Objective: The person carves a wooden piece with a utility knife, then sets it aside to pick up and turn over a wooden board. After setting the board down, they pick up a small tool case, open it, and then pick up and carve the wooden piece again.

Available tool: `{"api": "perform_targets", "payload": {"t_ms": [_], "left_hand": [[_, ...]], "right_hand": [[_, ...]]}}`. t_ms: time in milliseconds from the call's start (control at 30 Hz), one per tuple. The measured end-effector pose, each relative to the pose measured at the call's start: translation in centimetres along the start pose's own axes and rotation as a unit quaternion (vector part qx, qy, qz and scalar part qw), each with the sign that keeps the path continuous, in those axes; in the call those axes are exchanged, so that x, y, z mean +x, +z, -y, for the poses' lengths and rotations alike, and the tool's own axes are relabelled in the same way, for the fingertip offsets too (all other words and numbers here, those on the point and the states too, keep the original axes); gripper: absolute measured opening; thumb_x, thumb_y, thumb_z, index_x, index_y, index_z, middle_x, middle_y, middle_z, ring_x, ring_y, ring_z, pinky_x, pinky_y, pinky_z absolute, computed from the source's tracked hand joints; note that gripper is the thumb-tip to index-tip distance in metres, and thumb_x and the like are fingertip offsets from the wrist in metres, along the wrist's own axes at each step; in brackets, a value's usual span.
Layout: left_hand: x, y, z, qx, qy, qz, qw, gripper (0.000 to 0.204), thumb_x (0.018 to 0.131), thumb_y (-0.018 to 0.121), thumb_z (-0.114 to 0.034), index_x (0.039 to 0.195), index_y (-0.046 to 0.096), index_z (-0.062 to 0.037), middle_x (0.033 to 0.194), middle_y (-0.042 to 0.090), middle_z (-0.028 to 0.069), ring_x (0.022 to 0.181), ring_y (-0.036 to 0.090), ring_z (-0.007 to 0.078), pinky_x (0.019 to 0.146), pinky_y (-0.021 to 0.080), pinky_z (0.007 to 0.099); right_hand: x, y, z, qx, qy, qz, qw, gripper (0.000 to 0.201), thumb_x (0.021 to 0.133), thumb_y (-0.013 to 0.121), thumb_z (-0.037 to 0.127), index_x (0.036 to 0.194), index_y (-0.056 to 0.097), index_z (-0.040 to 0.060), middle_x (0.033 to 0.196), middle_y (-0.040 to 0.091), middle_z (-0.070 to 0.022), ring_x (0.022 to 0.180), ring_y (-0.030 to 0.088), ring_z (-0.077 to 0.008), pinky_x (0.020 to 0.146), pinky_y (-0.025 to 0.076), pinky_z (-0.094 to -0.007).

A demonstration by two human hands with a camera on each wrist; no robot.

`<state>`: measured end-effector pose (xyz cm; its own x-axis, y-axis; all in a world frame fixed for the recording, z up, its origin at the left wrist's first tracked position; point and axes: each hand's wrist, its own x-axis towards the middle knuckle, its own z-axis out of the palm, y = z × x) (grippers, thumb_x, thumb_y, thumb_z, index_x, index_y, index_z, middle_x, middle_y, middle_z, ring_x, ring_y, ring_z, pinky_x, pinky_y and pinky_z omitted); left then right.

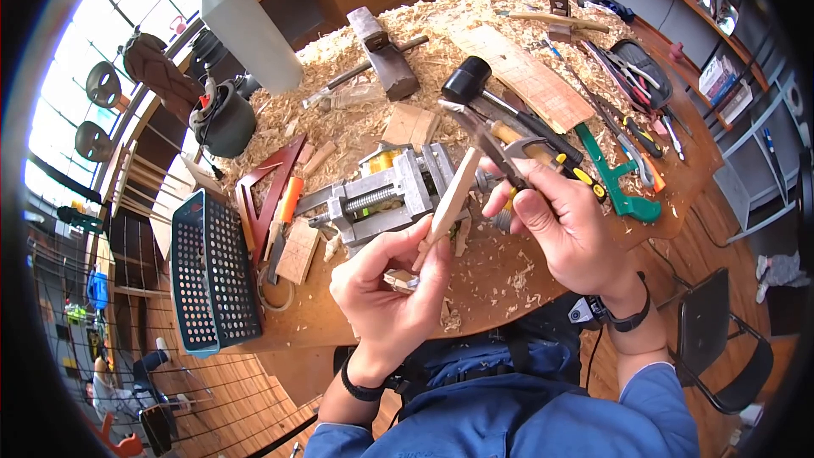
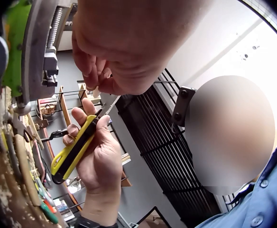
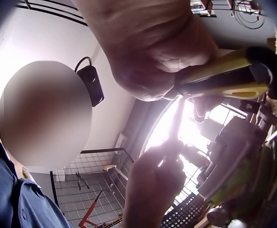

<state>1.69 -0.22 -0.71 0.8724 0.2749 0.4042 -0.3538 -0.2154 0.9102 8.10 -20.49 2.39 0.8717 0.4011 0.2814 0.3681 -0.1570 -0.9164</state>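
A pale, narrow piece of wood (image 1: pixel 455 195) stands tilted in my left hand (image 1: pixel 392 287), pinched between thumb and fingers near its lower end. My right hand (image 1: pixel 575 222) grips a yellow and black utility knife (image 2: pixel 75 149). In the head view the knife is blurred and lies close beside the upper part of the wood. From the right wrist, its yellow and black body (image 3: pixel 224 83) shows large, while glare washes out the wood (image 3: pixel 177 121). Both hands are raised over the front of the workbench, just in front of a metal vise (image 1: pixel 386 195).
Wood shavings (image 1: pixel 339 123) cover much of the bench. Around the vise lie a black mallet (image 1: pixel 466 79), a green-handled saw (image 1: pixel 612 176), a wooden plane (image 1: pixel 386 55) and an orange-handled knife (image 1: pixel 284 212). A perforated basket (image 1: pixel 212 276) stands at the left edge, a large bottle (image 1: pixel 250 30) behind.
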Motion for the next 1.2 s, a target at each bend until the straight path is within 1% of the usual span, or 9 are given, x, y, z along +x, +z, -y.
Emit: {"api": "perform_targets", "payload": {"t_ms": [33, 167, 300, 400, 433, 500, 633, 1033, 1200], "left_hand": [[0.0, 0.0, 0.0, 0.058, 0.051, -0.009, 0.997, 0.022, 0.084, 0.080, 0.003, 0.105, 0.076, 0.0047, 0.079, 0.074, 0.0036, 0.066, 0.063, 0.0032, 0.061, 0.050, 0.0196], [0.0, 0.2, 0.0, 0.072, 0.070, -0.006, 0.995, 0.021, 0.081, 0.080, 0.005, 0.101, 0.076, 0.0034, 0.078, 0.074, 0.0052, 0.067, 0.063, 0.0044, 0.062, 0.051, 0.0209], [0.0, 0.0, 0.1, 0.081, 0.071, 0.023, 0.994, 0.021, 0.083, 0.080, 0.005, 0.104, 0.076, 0.0067, 0.084, 0.073, 0.0064, 0.074, 0.063, 0.0063, 0.066, 0.050, 0.0208], [0.6, 0.1, -0.1, 0.098, 0.111, 0.036, 0.988, 0.022, 0.080, 0.080, 0.007, 0.102, 0.077, 0.0038, 0.087, 0.075, 0.0107, 0.075, 0.069, 0.0113, 0.067, 0.054, 0.0236], [0.8, 0.2, -0.2, 0.110, 0.146, 0.043, 0.982, 0.024, 0.078, 0.080, 0.007, 0.101, 0.077, 0.0014, 0.089, 0.076, 0.0131, 0.075, 0.073, 0.0147, 0.067, 0.056, 0.0251], [0.8, 0.0, -0.3, 0.119, 0.146, 0.052, 0.981, 0.025, 0.078, 0.080, 0.007, 0.102, 0.077, 0.0004, 0.092, 0.076, 0.0140, 0.078, 0.074, 0.0169, 0.069, 0.057, 0.0267], [1.1, -0.1, -0.4, 0.138, 0.161, 0.062, 0.975, 0.027, 0.077, 0.082, 0.005, 0.102, 0.078, -0.0017, 0.095, 0.076, 0.0139, 0.081, 0.075, 0.0202, 0.070, 0.058, 0.0294], [1.2, -0.2, -0.7, 0.118, 0.132, 0.087, 0.980, 0.031, 0.074, 0.089, -0.001, 0.102, 0.077, -0.0022, 0.090, 0.074, 0.0110, 0.078, 0.072, 0.0181, 0.068, 0.056, 0.0284], [1.0, -0.5, -0.8, 0.101, 0.078, 0.099, 0.987, 0.032, 0.078, 0.087, -0.003, 0.107, 0.075, 0.0004, 0.091, 0.074, 0.0083, 0.081, 0.070, 0.0140, 0.070, 0.053, 0.0252]], "right_hand": [[-0.1, 0.2, 0.0, 0.023, 0.017, 0.005, 1.000, 0.036, 0.110, 0.054, 0.023, 0.134, 0.060, -0.0027, 0.089, 0.069, -0.0070, 0.070, 0.061, -0.0111, 0.066, 0.052, -0.0276], [-0.2, 0.1, 0.2, 0.115, 0.098, 0.042, 0.988, 0.034, 0.110, 0.053, 0.026, 0.130, 0.062, 0.0003, 0.085, 0.066, -0.0024, 0.066, 0.057, -0.0075, 0.061, 0.050, -0.0241], [-0.3, 0.1, 0.2, 0.164, 0.103, 0.053, 0.980, 0.032, 0.108, 0.058, 0.025, 0.130, 0.062, 0.0008, 0.089, 0.067, -0.0021, 0.067, 0.056, -0.0053, 0.062, 0.049, -0.0232], [-0.1, 1.2, 0.4, 0.208, 0.058, -0.053, 0.975, 0.030, 0.103, 0.067, 0.016, 0.129, 0.063, 0.0014, 0.089, 0.069, 0.0007, 0.072, 0.054, 0.0001, 0.065, 0.045, -0.0191], [-0.1, 0.9, 0.4, 0.208, 0.059, -0.053, 0.975, 0.030, 0.103, 0.067, 0.016, 0.129, 0.063, 0.0014, 0.089, 0.069, 0.0007, 0.072, 0.054, 0.0001, 0.065, 0.045, -0.0191], [-0.1, 0.1, 0.5, 0.114, 0.084, -0.027, 0.990, 0.028, 0.102, 0.068, 0.016, 0.126, 0.065, 0.0020, 0.087, 0.069, 0.0020, 0.072, 0.054, 0.0007, 0.064, 0.044, -0.0190], [-0.3, 0.2, 0.4, 0.133, 0.097, -0.035, 0.986, 0.023, 0.101, 0.067, 0.013, 0.122, 0.067, 0.0030, 0.084, 0.067, 0.0037, 0.068, 0.050, 0.0014, 0.060, 0.040, -0.0195], [-0.3, 0.2, -0.1, 0.091, 0.065, -0.036, 0.993, 0.022, 0.101, 0.064, 0.010, 0.122, 0.067, 0.0028, 0.073, 0.057, 0.0084, 0.064, 0.044, 0.0023, 0.056, 0.035, -0.0201], [-0.3, 0.2, 0.0, 0.093, 0.062, -0.041, 0.993, 0.023, 0.102, 0.064, 0.011, 0.123, 0.066, 0.0026, 0.078, 0.059, 0.0068, 0.067, 0.046, 0.0014, 0.060, 0.038, -0.0202]]}}
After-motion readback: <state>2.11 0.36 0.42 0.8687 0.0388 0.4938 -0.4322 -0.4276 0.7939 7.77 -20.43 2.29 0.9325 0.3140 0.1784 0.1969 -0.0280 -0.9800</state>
